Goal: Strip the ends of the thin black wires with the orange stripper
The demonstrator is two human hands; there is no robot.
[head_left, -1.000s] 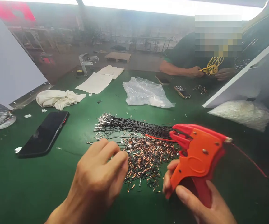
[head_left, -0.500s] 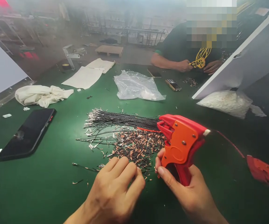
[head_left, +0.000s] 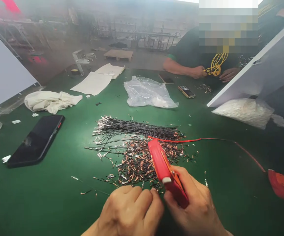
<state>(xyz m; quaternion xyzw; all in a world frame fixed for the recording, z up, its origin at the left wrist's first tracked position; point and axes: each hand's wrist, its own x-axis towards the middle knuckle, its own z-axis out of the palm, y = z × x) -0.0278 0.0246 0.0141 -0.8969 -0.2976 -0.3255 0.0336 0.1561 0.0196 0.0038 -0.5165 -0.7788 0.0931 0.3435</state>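
My right hand [head_left: 193,200] is closed around the handle of a red and orange wire stripper [head_left: 161,160], seen nearly end-on and pointing away over the scraps. Beside it on the left, my left hand [head_left: 133,209] is closed in a pinch. A thin black wire [head_left: 92,186] with a metal terminal at its far end runs into that hand; the pinched part is hidden. Just beyond my hands lies a heap of short black and copper wire clippings [head_left: 139,164]. Behind the heap is a bundle of black wires [head_left: 137,126] with metal terminals at the left ends.
A black phone [head_left: 37,141] and a white cloth [head_left: 50,101] lie left. Farther back are a clear plastic bag [head_left: 149,93] and paper [head_left: 92,83]. A red strip [head_left: 193,140] runs right toward a red-orange object [head_left: 283,186]. Across the table a co-worker's hand [head_left: 197,71] holds yellow wires.
My right hand has swung the wire stripper left and turned it from side-on to end-on, uncovering the bundle's right ends. My left hand has shifted slightly right and down with the wire.
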